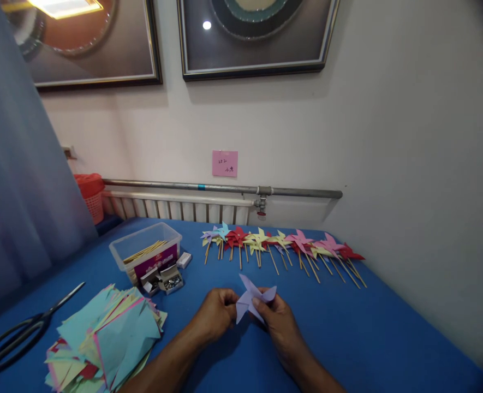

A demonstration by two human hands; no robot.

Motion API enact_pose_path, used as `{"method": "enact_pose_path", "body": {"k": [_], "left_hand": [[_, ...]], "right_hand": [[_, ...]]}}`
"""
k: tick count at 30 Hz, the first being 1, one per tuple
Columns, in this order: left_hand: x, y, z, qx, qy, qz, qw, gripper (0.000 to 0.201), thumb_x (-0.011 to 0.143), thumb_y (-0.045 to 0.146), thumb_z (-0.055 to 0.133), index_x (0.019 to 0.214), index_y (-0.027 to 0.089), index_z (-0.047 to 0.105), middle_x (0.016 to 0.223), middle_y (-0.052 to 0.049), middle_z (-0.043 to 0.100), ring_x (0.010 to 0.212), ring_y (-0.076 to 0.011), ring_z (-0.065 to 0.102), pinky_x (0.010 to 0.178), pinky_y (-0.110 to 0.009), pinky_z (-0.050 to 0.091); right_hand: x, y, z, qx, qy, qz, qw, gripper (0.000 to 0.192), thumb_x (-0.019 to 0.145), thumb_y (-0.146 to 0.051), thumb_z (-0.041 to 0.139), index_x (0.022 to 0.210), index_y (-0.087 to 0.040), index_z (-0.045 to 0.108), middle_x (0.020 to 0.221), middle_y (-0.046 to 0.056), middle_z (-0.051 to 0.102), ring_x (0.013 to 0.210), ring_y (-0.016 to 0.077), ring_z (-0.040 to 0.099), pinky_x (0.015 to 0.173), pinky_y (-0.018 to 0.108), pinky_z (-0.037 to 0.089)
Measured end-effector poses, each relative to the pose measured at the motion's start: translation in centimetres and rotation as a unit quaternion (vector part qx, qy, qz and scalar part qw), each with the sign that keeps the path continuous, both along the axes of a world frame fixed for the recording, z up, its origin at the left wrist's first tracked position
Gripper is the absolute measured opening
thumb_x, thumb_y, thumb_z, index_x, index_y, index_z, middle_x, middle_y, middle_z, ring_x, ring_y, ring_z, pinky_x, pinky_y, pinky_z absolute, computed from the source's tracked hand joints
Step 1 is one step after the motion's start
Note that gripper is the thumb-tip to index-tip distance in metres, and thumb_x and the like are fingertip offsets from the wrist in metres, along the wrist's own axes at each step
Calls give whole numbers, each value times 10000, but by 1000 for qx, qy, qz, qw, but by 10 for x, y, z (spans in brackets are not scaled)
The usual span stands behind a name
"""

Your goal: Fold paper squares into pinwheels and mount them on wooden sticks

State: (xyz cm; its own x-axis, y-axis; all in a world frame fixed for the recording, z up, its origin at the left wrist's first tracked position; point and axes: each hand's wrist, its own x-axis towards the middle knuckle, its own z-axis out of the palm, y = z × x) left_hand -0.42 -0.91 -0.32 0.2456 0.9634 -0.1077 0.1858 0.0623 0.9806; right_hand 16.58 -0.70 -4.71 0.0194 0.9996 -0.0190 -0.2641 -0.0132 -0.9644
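Observation:
A lilac paper pinwheel [247, 302] is held above the blue table. My right hand [280, 322] grips it, thumb pressed at its middle and fingers behind. My left hand [216, 315] is closed, its fingertips right beside the pinwheel's left blade; whatever is between those fingers is hidden. No stick shows on this pinwheel. Left of my hands stand small open boxes of metal pins [171, 279]. Behind them is a clear plastic tub [118, 246] holding thin wooden sticks [149, 251].
Several finished pinwheels on sticks [260, 238] lie in a row along the table's back. At left are a loose pile of coloured paper sheets [122, 338] and black-handled scissors [32, 327]. A small white box [184, 260] sits by the tub. A pipe [225, 188] runs along the wall.

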Motion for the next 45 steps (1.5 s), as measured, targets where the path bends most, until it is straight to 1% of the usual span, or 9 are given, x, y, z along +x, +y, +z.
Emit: {"method": "enact_pose_path", "body": {"k": [9, 14, 18, 25, 30, 34, 36, 41, 45], "left_hand": [[0, -1, 2, 1, 3, 1, 1000, 87, 641, 183, 524, 673, 159, 601, 526, 42, 532, 464, -92, 442, 481, -224, 278], [0, -2, 2, 18, 20, 4, 1000, 81, 649, 184, 532, 671, 154, 604, 532, 37, 534, 478, -90, 432, 477, -222, 268], [2, -2, 2, 28, 27, 15, 999, 83, 656, 198, 545, 682, 153, 609, 534, 38, 535, 481, -88, 424, 471, -222, 261], [7, -6, 5, 7, 8, 17, 1000, 78, 647, 222, 557, 672, 159, 595, 530, 42, 524, 474, -88, 414, 469, -222, 254], [2, -1, -1, 8, 18, -3, 1000, 71, 661, 212, 538, 678, 165, 589, 541, 39, 525, 497, -95, 438, 497, -219, 283], [-6, 1, -3, 24, 63, -30, 997, 88, 681, 235, 568, 673, 158, 609, 573, 36, 528, 528, -92, 425, 514, -216, 288], [-10, 1, -1, 33, 86, -43, 995, 100, 684, 239, 584, 700, 154, 633, 605, 33, 546, 552, -96, 438, 527, -217, 305], [-15, -2, 8, 53, 143, -39, 988, 147, 717, 252, 585, 744, 143, 680, 628, 17, 570, 599, -113, 473, 553, -222, 325], [-15, -2, 8, 30, 123, -69, 990, 128, 700, 237, 574, 724, 146, 661, 580, 31, 529, 531, -98, 434, 511, -224, 309]], "right_hand": [[-1, 3, -4, -13, 2, -11, 1000, 514, 594, -511, 859, 951, -182, 691, 797, 42, 735, 709, 229, 663, 645, 311, 527], [0, 3, -3, -7, -4, -3, 1000, 473, 623, -505, 846, 925, -176, 690, 802, 34, 731, 686, 203, 643, 650, 300, 518], [0, 3, -4, -7, 1, 0, 1000, 497, 625, -506, 843, 959, -172, 690, 810, 32, 731, 662, 189, 624, 645, 296, 507], [1, 1, -1, 0, -22, -14, 1000, 441, 624, -507, 835, 891, -183, 697, 758, 21, 719, 664, 200, 626, 633, 289, 493], [2, 2, -2, -6, -9, -17, 1000, 453, 611, -499, 845, 894, -181, 690, 754, 15, 715, 654, 194, 622, 639, 293, 499], [4, 6, -2, -16, 9, -39, 999, 472, 582, -475, 861, 909, -180, 692, 725, 7, 699, 650, 197, 626, 634, 298, 508], [6, 8, -1, -16, 10, -41, 999, 468, 580, -454, 864, 917, -177, 695, 731, 8, 702, 660, 195, 628, 640, 297, 509], [12, 10, 0, -28, 11, -53, 998, 473, 572, -447, 870, 917, -174, 699, 715, -1, 705, 642, 182, 625, 628, 287, 501], [12, 10, 1, -31, 18, -47, 998, 501, 540, -443, 887, 916, -168, 700, 726, 7, 712, 639, 187, 635, 628, 297, 510]]}}
